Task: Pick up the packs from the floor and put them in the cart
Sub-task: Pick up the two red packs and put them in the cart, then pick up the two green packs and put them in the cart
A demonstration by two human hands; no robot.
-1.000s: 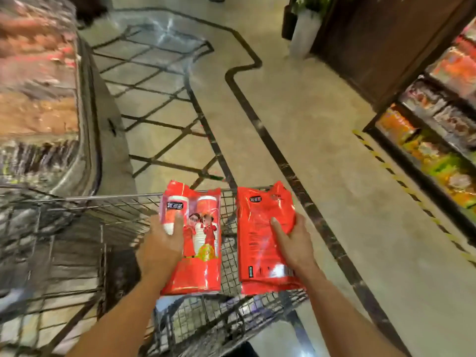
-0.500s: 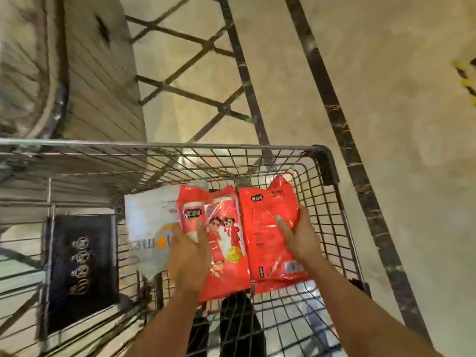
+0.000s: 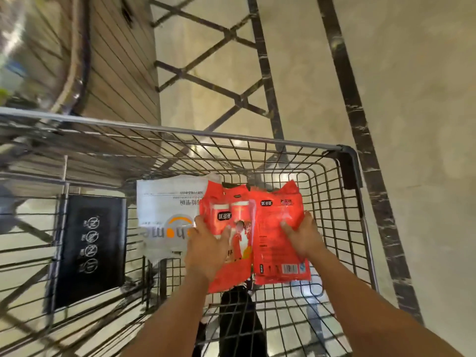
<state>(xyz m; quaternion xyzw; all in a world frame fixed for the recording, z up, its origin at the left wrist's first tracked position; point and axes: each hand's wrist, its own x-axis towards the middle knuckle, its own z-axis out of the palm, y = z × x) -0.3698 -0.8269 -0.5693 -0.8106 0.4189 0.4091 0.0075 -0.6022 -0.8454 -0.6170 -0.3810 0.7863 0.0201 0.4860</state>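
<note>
Head view: left hand [image 3: 206, 249] grips one red pack [image 3: 226, 243], right hand [image 3: 302, 235] grips the second pack [image 3: 277, 228], both low inside the cart [image 3: 257, 140] beside a white bag [image 3: 164, 210]. Placing step; next, release both.

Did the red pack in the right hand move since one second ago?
Yes. The red pack in the right hand went down, from above the cart's rim to inside the basket.
</note>
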